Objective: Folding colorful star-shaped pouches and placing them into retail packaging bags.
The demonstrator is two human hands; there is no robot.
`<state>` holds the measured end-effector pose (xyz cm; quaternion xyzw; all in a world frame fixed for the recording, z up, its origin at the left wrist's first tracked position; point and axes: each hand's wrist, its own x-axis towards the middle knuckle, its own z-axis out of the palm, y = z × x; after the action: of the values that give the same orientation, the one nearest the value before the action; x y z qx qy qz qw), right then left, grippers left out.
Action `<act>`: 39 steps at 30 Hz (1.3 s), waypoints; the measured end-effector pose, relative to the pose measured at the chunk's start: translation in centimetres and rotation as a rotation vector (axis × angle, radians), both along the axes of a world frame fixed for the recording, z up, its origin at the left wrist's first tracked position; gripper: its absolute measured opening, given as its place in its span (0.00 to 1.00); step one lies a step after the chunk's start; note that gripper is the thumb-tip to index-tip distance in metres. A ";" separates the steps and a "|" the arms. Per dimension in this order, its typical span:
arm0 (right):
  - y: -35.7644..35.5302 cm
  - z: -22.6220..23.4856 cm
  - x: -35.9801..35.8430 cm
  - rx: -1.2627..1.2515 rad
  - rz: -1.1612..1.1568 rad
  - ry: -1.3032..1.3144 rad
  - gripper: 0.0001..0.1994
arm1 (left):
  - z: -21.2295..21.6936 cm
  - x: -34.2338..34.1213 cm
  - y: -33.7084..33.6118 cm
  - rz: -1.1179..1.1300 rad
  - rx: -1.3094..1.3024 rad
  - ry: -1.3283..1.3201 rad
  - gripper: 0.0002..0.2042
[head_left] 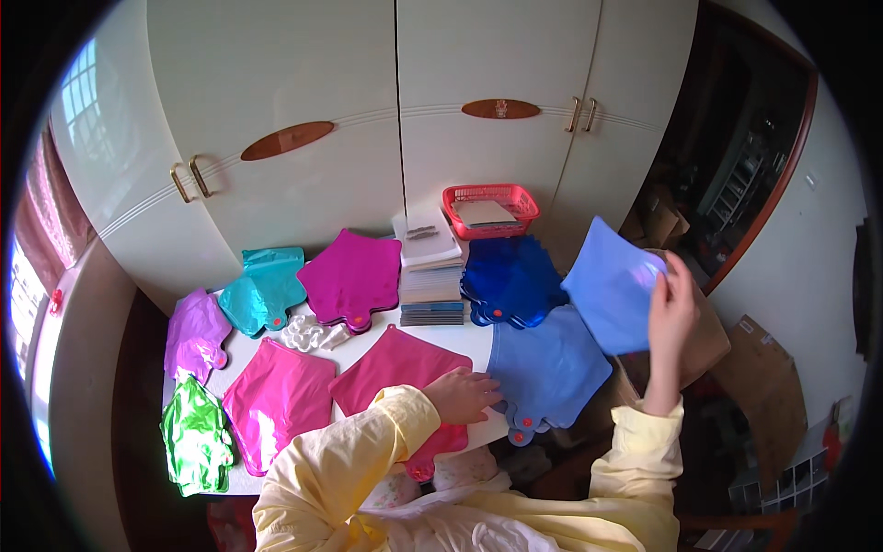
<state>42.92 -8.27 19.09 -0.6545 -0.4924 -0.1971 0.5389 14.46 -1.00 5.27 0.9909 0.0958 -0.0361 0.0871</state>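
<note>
At the right of the frame the right hand [671, 308] is raised above the table edge, its fingers closed on the upper right corner of a light blue, flat, glossy plastic pouch [610, 287] that it holds up in the air, tilted, with the pouch spreading to the left of the hand. The left hand [463, 396] lies lower, near the centre bottom of the frame, fingers loosely bent and pressed flat on the white table [460, 339] – it rests where a magenta flat pouch [395, 368] meets a stack of light blue pouches with red caps [544, 373], gripping nothing that can be seen. Both arms wear pale yellow sleeves [368, 442] that come in from the lower edge.

Above the light blue stack, a pile of dark blue glossy pouches [510, 281] lies just left of the raised pouch. In the middle of the table stands a stack of thin flat sheets in grey and white [432, 276], and behind it a red plastic mesh basket [490, 209] sits against the white cupboard doors [303, 120].

Toward the left – a purple-magenta pouch pile [354, 276], a teal pouch pile [262, 287], a lilac pouch [195, 333], a shiny green pouch [195, 440] at the lower left corner of the table, and a hot pink pouch [276, 397]. A small heap of white caps [308, 333] lies between the teal and pink ones.
</note>
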 end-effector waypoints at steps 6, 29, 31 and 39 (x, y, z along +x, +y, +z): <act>12.9 -6.0 -3.7 -0.317 0.345 -0.580 0.08 | 1.3 -2.6 3.1 0.090 0.027 -0.165 0.21; 21.8 -17.8 -8.0 -0.766 0.483 0.094 0.10 | 4.3 -11.3 18.2 0.799 -0.290 -0.754 0.10; 21.9 -18.0 -7.1 -0.788 0.496 0.254 0.09 | 4.6 -8.6 17.3 0.784 -0.248 -0.648 0.10; 23.0 -18.6 -5.8 -0.791 0.717 0.724 0.09 | -0.7 2.1 16.1 0.440 0.088 -0.407 0.20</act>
<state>37.10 14.73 0.47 -0.6237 -0.5029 0.4247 0.4216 16.53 15.08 4.59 0.9361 0.2903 0.1869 0.0674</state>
